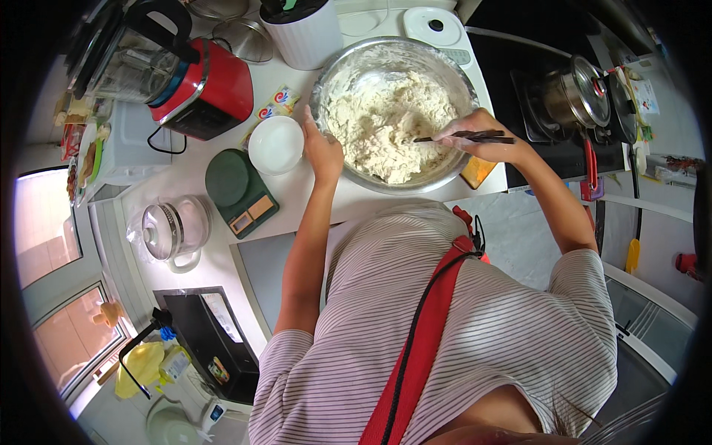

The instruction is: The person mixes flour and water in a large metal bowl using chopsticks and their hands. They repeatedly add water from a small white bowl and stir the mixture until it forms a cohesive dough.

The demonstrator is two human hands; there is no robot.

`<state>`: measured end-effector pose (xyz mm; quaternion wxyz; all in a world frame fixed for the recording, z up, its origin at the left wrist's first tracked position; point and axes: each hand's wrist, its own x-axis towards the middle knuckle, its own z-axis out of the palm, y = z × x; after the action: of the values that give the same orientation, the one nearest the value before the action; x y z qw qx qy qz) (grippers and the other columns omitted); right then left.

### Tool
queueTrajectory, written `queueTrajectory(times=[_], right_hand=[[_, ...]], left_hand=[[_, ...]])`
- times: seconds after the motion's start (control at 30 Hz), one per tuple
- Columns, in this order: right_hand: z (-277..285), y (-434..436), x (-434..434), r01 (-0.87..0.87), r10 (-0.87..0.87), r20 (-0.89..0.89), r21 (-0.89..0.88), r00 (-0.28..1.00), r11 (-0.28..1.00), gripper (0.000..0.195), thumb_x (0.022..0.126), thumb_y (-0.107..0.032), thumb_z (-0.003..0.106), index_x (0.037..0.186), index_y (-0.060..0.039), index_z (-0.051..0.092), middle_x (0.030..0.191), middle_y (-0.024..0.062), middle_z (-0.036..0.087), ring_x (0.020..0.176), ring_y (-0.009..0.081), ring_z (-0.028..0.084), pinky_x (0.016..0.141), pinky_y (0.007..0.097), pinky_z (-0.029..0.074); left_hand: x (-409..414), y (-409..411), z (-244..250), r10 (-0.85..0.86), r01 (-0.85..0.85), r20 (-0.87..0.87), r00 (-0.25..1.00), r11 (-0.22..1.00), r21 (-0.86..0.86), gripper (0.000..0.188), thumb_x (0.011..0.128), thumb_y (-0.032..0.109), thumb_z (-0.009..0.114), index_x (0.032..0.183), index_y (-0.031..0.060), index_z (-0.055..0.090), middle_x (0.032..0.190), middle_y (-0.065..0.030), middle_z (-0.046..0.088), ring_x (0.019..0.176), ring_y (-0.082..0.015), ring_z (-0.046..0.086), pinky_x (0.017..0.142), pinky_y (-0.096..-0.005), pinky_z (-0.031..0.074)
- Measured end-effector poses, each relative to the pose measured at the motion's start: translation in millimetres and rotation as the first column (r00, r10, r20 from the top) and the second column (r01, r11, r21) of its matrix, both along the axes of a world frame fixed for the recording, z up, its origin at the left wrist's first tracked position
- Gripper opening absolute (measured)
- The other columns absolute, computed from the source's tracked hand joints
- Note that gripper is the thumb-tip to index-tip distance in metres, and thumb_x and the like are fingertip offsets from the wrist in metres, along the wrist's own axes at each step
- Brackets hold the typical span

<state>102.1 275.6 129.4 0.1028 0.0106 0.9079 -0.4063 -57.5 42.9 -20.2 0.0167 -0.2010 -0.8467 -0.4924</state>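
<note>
A large stainless steel mixing bowl (463, 83) holds shaggy, lumpy dough (389, 122), with floury smears up its inner wall. My left hand (324, 153) grips the bowl's left rim. In my right hand (479, 133) is a pair of dark chopsticks (461, 137), their tips in the dough and their back ends sticking out to the right. White residue shows on my right fingers. Close beside my left hand sits a small white bowl (276, 146), with no contents that I can make out.
Left of the bowls are a dark green kitchen scale (242, 192), a red blender (206, 89), small printed packets (283, 99) and a glass pot (175, 233). A black sink (214, 345) lies lower left. A lidded steel pot (575, 94) stands on the black cooktop (514, 61), its red handle toward me.
</note>
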Motion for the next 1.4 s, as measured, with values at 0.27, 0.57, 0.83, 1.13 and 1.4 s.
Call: queueTrajectory(times=[0.27, 0.57, 0.83, 1.13, 1.4], right_hand=[[-24, 62, 12, 0.521, -0.571, 0.039, -0.461, 0.82, 0.718, 0.02, 0.091, -0.005, 0.051, 0.098, 0.0118, 0.06, 0.094, 0.0198, 0.065, 0.089, 0.0273, 0.066, 0.084, 0.0336, 0.054], [-105, 47, -69, 0.778, -0.722, 0.445, -0.594, 0.53, 0.206, 0.027, 0.091, -0.006, 0.043, 0.105, 0.0155, 0.051, 0.097, 0.0254, 0.063, 0.088, 0.0294, 0.065, 0.078, 0.0284, 0.056], [-118, -7, -94, 0.655, -0.629, 0.396, -0.714, 0.669, 0.248, 0.016, 0.087, -0.001, 0.054, 0.091, 0.0137, 0.057, 0.085, 0.0209, 0.065, 0.074, 0.0264, 0.068, 0.064, 0.0267, 0.059], [-29, -5, -30, 0.236, -0.3, -0.067, -0.467, 0.952, 0.852, 0.016, 0.087, 0.001, 0.053, 0.097, 0.0101, 0.063, 0.091, 0.0189, 0.066, 0.086, 0.0228, 0.067, 0.077, 0.0313, 0.056], [-46, 72, -38, 0.628, -0.66, 0.037, -0.349, 0.751, 0.695, 0.025, 0.088, -0.011, 0.056, 0.097, 0.0116, 0.062, 0.09, 0.0187, 0.066, 0.081, 0.023, 0.068, 0.071, 0.0307, 0.058]], left_hand=[[-1, -1, -1, -0.021, 0.021, -0.029, 0.999, 1.0, -0.002, 0.069, 0.071, -0.012, 0.047, 0.137, -0.0048, 0.029, 0.127, -0.0281, 0.044, 0.121, -0.0407, 0.041, 0.103, -0.0409, 0.031], [0, 0, 3, -0.025, 0.026, -0.01, 1.0, 1.0, 0.014, 0.067, 0.072, -0.012, 0.046, 0.137, -0.0048, 0.029, 0.127, -0.0282, 0.044, 0.12, -0.0417, 0.041, 0.103, -0.0414, 0.031], [0, 0, 1, -0.023, 0.023, -0.039, 0.999, 1.0, 0.002, 0.069, 0.071, -0.012, 0.046, 0.137, -0.0044, 0.028, 0.122, -0.0289, 0.046, 0.117, -0.0422, 0.042, 0.101, -0.0424, 0.032], [-3, 0, -4, -0.018, 0.018, -0.05, 0.999, 1.0, 0.003, 0.072, 0.069, -0.011, 0.048, 0.138, -0.0035, 0.029, 0.122, -0.0283, 0.046, 0.117, -0.0419, 0.042, 0.101, -0.0424, 0.032], [-4, 1, -6, -0.012, 0.01, -0.041, 0.999, 0.999, -0.04, 0.073, 0.069, -0.011, 0.049, 0.138, -0.003, 0.027, 0.126, -0.0275, 0.045, 0.12, -0.0417, 0.041, 0.102, -0.0425, 0.031]])
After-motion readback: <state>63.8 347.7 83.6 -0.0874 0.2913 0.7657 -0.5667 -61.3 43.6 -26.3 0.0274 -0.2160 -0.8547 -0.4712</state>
